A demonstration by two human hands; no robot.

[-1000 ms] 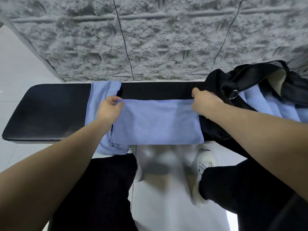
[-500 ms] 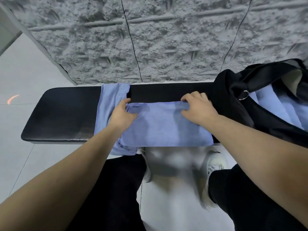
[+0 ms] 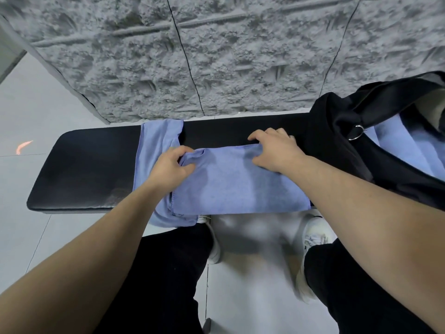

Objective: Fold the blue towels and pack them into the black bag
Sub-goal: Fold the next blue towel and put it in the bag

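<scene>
Towel (image 3: 236,186) on bench (image 3: 81,169), bag (image 3: 337,131) right.

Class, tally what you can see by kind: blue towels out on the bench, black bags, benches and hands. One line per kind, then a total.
Blue towels on the bench: 2
Black bags: 1
Benches: 1
Hands: 2
Total: 6
</scene>
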